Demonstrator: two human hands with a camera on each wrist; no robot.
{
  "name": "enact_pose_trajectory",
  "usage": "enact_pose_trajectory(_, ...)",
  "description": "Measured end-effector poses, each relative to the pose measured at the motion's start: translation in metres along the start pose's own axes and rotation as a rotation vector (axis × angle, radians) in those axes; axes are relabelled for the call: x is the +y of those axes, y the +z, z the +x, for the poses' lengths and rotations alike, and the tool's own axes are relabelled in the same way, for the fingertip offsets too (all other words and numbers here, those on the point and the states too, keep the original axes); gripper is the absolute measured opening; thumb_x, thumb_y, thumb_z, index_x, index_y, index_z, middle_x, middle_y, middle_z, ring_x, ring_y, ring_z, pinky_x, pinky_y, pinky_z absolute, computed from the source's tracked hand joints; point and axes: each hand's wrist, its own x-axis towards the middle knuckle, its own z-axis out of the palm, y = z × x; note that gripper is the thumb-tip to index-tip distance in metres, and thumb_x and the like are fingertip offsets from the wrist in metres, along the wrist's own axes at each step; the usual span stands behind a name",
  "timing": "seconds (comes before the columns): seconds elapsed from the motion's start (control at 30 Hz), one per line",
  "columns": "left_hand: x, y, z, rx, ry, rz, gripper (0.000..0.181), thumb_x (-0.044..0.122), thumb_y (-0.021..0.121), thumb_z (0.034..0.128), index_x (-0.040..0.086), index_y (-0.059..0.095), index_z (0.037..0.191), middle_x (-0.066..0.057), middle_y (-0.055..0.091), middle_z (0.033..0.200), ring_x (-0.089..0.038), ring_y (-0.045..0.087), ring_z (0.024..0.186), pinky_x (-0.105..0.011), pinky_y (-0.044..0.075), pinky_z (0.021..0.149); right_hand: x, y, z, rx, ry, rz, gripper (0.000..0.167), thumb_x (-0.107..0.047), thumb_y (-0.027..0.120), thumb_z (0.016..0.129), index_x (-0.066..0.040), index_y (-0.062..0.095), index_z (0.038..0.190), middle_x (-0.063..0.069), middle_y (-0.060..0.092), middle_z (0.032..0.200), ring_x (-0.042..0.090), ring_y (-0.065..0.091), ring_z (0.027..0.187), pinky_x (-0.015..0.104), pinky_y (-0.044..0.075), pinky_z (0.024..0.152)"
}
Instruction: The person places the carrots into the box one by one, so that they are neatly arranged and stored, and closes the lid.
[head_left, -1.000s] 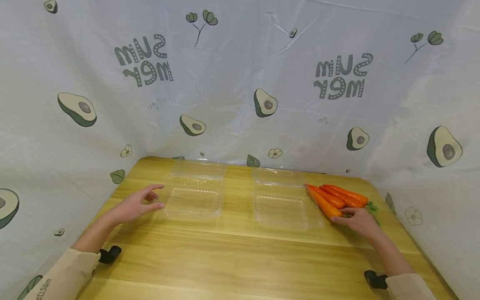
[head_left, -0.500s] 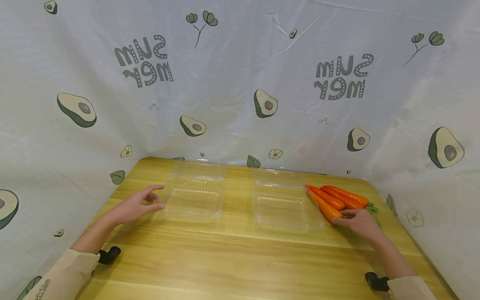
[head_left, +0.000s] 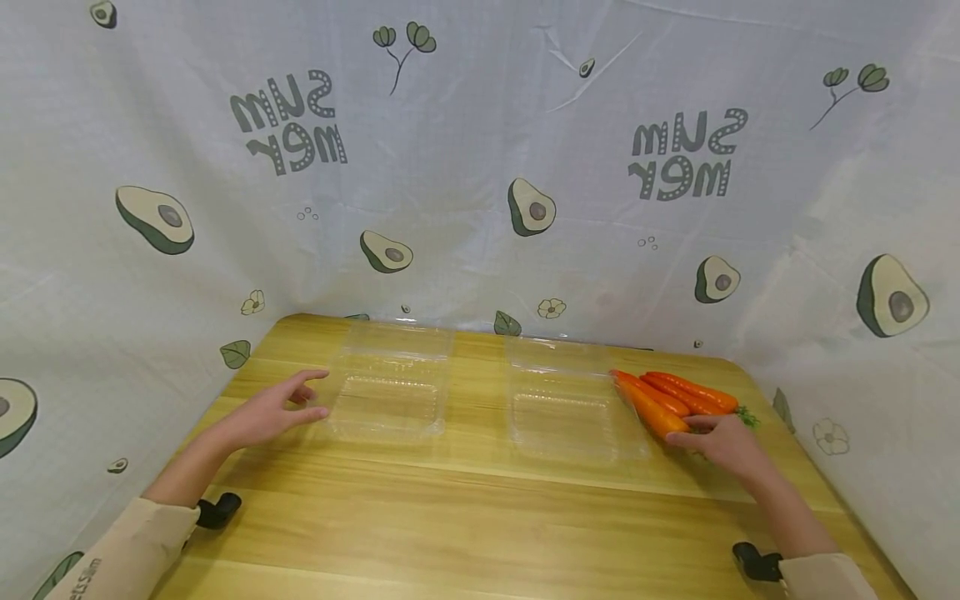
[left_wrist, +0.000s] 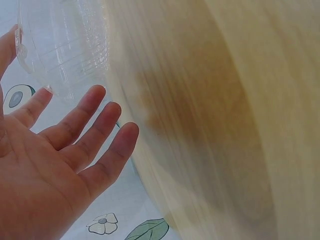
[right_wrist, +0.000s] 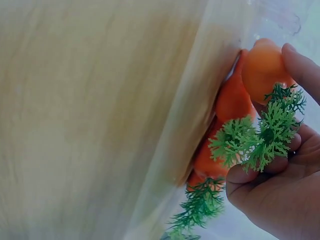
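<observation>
My right hand [head_left: 723, 446] pinches the thick end of the nearest orange carrot [head_left: 651, 408] at the right of the table. In the right wrist view, thumb and fingers sit either side of this carrot [right_wrist: 264, 72], and its frilly green top [right_wrist: 275, 132] hangs over the fingers. Several other carrots [head_left: 693, 390] lie right behind it, tips pointing left. My left hand [head_left: 273, 408] is held with spread fingers beside a clear plastic box [head_left: 390, 429]; it grips nothing. A second clear box [head_left: 562, 446] stands just left of the carrots.
Both boxes have their lids folded back toward the rear curtain [head_left: 450, 167], which is printed with avocados. The wooden table [head_left: 465, 517] stretches in front of them. Black wrist mounts [head_left: 757, 562] sit at both sleeves.
My right hand has shifted up slightly with the carrot's thick end, and less green shows behind the hand. The left hand and both boxes stay put.
</observation>
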Motion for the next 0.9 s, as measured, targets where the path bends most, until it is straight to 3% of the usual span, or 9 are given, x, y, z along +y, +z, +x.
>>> enact_pose_trajectory(0.17, 0.000, 0.000, 0.000, -0.001, 0.002, -0.001, 0.069, 0.038, 0.063, 0.0997, 0.009, 0.033, 0.155, -0.025, 0.056, 0.135, -0.040, 0.052, 0.126, -0.060, 0.046, 0.097, -0.005, -0.004, -0.002, -0.006, 0.020, 0.035, 0.077, -0.047, 0.072, 0.091, 0.017, 0.056, 0.131, 0.043, 0.050, 0.133, 0.051, 0.055, 0.111, 0.058, 0.049, 0.088)
enact_pose_trajectory(0.4, 0.000, 0.000, -0.001, -0.003, -0.004, -0.006, 0.070, 0.038, 0.063, 0.0995, 0.010, 0.032, 0.156, -0.024, 0.055, 0.135, -0.040, 0.052, 0.126, -0.059, 0.046, 0.096, -0.010, -0.011, -0.003, -0.009, 0.023, 0.056, 0.081, -0.047, 0.073, 0.090, 0.018, 0.053, 0.133, 0.044, 0.049, 0.135, 0.054, 0.052, 0.115, 0.059, 0.048, 0.090)
enact_pose_trajectory(0.7, -0.001, 0.001, 0.001, 0.001, -0.008, 0.007, 0.071, 0.039, 0.063, 0.0994, 0.010, 0.032, 0.156, -0.024, 0.055, 0.134, -0.040, 0.053, 0.125, -0.060, 0.046, 0.096, -0.003, -0.017, -0.001, -0.055, 0.056, 0.006, 0.089, -0.056, 0.068, 0.091, 0.016, 0.049, 0.138, 0.046, 0.037, 0.142, 0.061, 0.038, 0.126, 0.068, 0.039, 0.098)
enact_pose_trajectory(0.9, -0.001, 0.001, 0.000, 0.004, -0.005, 0.015, 0.071, 0.041, 0.063, 0.0995, 0.011, 0.032, 0.156, -0.024, 0.056, 0.133, -0.040, 0.054, 0.123, -0.060, 0.046, 0.095, 0.000, -0.022, -0.002, -0.055, 0.051, -0.004, 0.087, -0.056, 0.067, 0.092, 0.016, 0.049, 0.139, 0.046, 0.037, 0.142, 0.061, 0.040, 0.125, 0.067, 0.041, 0.096)
